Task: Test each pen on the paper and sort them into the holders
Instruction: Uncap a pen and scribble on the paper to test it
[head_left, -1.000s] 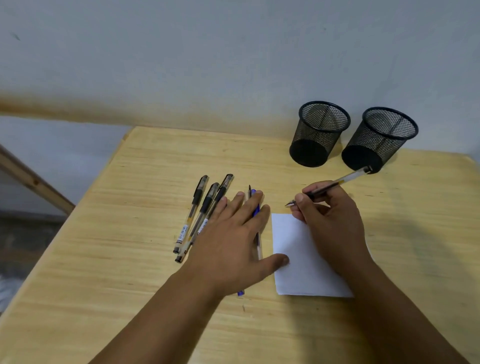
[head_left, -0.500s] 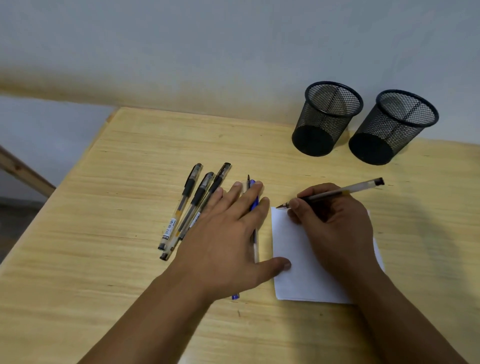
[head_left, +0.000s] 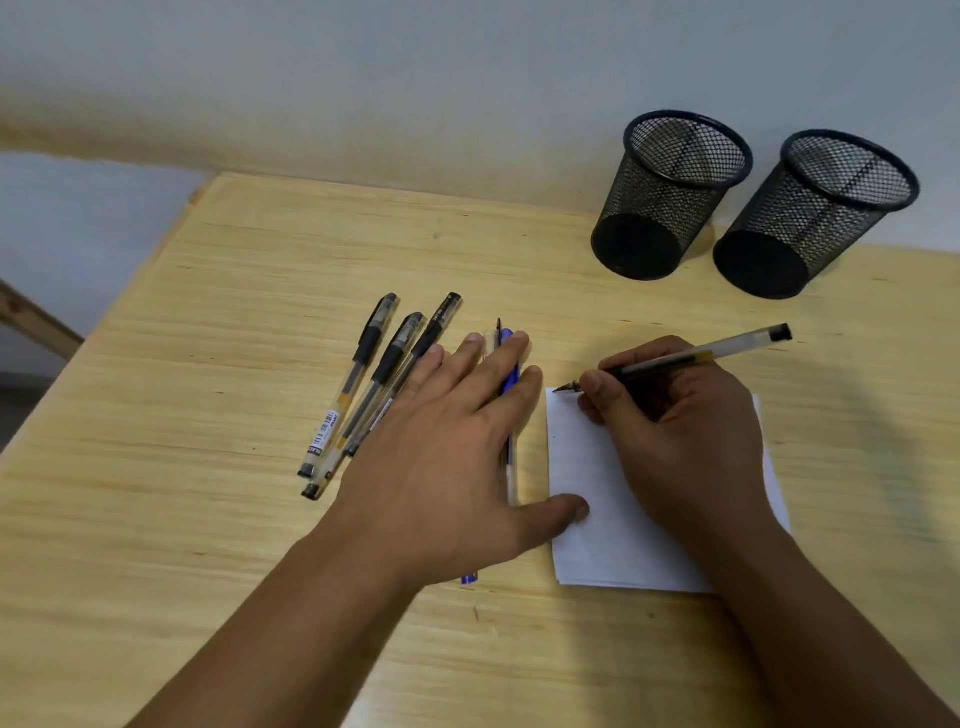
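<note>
My right hand (head_left: 680, 431) grips a clear uncapped pen (head_left: 717, 353), its tip at the top left corner of the white paper (head_left: 587, 478). My left hand (head_left: 447, 457) lies flat, fingers spread, thumb pressing the paper's left edge. Under its fingers lie a blue pen (head_left: 511, 379) and a clear pen (head_left: 511, 467). Three capped black-grip pens (head_left: 363, 389) lie side by side left of that hand. Two black mesh holders, one on the left (head_left: 670, 197) and one on the right (head_left: 815, 218), stand at the back right; I see no pens in them.
The wooden table (head_left: 234, 312) ends at a left edge and a far edge against the pale wall (head_left: 415, 78). A wooden bar (head_left: 36, 322) slants beyond the left edge.
My right hand lowered the pen from pointing toward the holders until its tip reached the paper's top corner. The view shifted; my left hand stayed flat.
</note>
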